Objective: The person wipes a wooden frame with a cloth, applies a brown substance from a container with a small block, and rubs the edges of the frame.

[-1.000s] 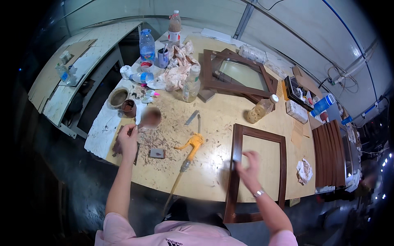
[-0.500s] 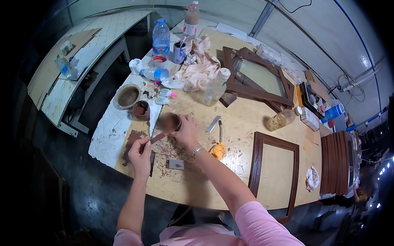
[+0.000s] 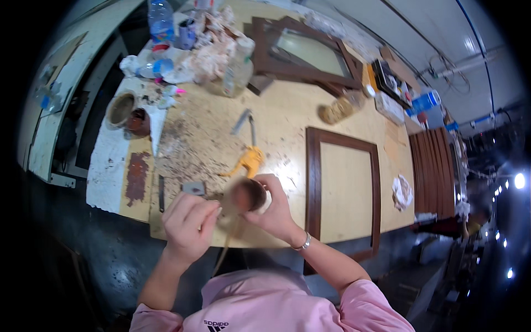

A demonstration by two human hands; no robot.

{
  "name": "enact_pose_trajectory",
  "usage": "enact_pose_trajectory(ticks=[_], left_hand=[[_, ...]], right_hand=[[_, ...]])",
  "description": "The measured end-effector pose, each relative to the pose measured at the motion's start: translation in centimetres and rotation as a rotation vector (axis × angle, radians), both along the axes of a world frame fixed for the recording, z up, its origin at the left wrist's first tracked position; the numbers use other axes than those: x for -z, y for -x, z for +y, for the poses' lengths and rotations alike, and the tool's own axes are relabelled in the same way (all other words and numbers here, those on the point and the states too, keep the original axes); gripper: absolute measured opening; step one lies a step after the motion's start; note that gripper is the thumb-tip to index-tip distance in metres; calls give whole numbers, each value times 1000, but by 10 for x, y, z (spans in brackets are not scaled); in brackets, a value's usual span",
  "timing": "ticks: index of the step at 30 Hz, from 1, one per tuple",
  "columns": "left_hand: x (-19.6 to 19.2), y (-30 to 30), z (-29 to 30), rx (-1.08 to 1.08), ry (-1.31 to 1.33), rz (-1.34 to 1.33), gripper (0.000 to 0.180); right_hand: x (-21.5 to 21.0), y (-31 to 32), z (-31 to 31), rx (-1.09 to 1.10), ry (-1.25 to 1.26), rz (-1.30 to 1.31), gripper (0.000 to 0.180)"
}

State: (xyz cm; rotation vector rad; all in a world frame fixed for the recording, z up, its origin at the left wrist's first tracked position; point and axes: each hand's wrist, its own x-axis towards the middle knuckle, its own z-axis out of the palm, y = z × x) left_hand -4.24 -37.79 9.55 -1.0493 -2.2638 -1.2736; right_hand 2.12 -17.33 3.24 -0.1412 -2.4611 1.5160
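My right hand is wrapped round a small round cup, dark at the rim and reddish brown inside. The cup is lifted near the front edge of the table and is blurred. Just left of it, my left hand is closed, its thumb and fingers pressed together; what they hold is hidden. A small grey square piece lies beyond the left hand. A yellow tool or cord-like thing lies beyond the cup, beside a thin metal rod.
A brown wooden frame lies at right, with glazed frames behind. Two brown-stained pots, one a reddish pot, stand at left near a brown smear. Bottles, including a clear bottle, and stained rags fill the back.
Both hands have come nearer my body, the right one carrying the cup rightward. The flat brown scraper seen in the left hand before does not show now. The view has shifted.
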Motion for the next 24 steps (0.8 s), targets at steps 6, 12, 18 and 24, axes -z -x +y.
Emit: enact_pose_trajectory(ticks=[6,12,18,24], left_hand=[[-3,-56,59,291,129,26,26],[-6,-103,103,501,242,3,21],[-13,-141,125,612,321,-40,18],[-17,-160,129,608,280,-148,16]], right_hand=[[-10,-106,29,109,14,-9,65],[-6,-178,52,241,63,-8,61],[-6,-225,61,318,108,-39,59],[-4,-253,63,302,150,-32,58]])
